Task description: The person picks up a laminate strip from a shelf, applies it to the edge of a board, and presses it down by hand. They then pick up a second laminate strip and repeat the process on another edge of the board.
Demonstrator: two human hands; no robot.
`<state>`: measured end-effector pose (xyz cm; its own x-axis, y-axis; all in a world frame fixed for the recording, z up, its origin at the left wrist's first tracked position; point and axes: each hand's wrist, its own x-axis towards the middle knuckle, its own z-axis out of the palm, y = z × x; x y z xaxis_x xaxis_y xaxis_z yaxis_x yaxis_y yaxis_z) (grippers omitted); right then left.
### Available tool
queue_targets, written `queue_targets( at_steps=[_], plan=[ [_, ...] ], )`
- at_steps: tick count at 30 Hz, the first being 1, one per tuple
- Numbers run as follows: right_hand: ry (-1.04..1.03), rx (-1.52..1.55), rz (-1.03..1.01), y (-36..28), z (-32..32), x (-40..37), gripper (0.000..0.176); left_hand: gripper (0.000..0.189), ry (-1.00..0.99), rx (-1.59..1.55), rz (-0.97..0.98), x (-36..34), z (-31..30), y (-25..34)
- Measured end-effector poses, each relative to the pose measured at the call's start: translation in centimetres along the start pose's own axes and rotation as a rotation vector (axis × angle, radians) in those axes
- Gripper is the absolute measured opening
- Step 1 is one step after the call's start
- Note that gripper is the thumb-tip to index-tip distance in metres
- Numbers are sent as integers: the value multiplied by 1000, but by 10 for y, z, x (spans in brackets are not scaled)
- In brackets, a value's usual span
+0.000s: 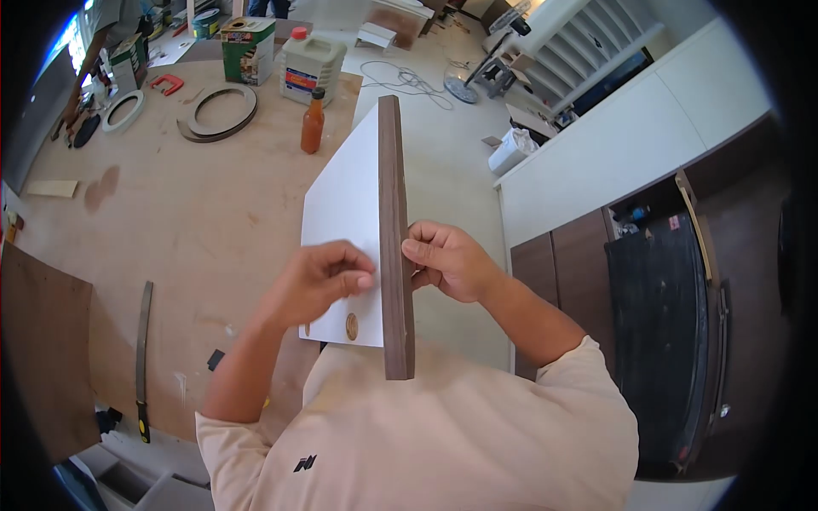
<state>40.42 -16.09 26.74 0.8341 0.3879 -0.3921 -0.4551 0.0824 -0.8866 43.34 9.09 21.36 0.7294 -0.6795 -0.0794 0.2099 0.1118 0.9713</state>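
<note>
A board [341, 204] with a white face and a brown wood-grain edge [394, 230] stands upright in front of my chest. My left hand [328, 277] is at the white face, its fingers curled in towards the thumb and slightly blurred; whatever they may hold is hidden. On the other side, my right hand [452, 260] grips the board at its brown edge, thumb against the edge and fingers bent. Low on the white face is a round wood-coloured recess [352, 326], just below my left hand.
On the brown worktable [230, 196] are a hand saw [145, 358], a coil of edging strip [198, 132], an orange bottle [313, 123], a white jug [311, 68], a green can [248, 51] and a red clamp [167, 83]. Dark cabinets [579, 289] line the right; a fan [464, 83] stands behind.
</note>
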Motion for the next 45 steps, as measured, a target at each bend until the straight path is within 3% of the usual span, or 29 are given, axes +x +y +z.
queue_targets(
  at_steps=[3,6,9,12,15,18,45],
  plan=[
    [121,-17,-87,-2,12,1,27,23,-35,-61,221,26,-10,-13],
    [163,-11,-97,-7,24,0,33,26,1,95,436,39,-19,-25],
    [121,-54,25,-22,28,-3,35,21,-47,106,466,42,-27,-23],
    [146,-172,192,-37,33,-7,30,19,-124,1,325,39,-30,-13],
    [193,-160,218,-41,40,-4,27,20,-189,-76,93,34,-33,7],
    [176,-167,227,-45,41,1,25,23,-189,3,5,35,-35,20],
    [214,-147,293,-56,61,27,14,26,-176,-114,-19,31,-50,16]
  ],
)
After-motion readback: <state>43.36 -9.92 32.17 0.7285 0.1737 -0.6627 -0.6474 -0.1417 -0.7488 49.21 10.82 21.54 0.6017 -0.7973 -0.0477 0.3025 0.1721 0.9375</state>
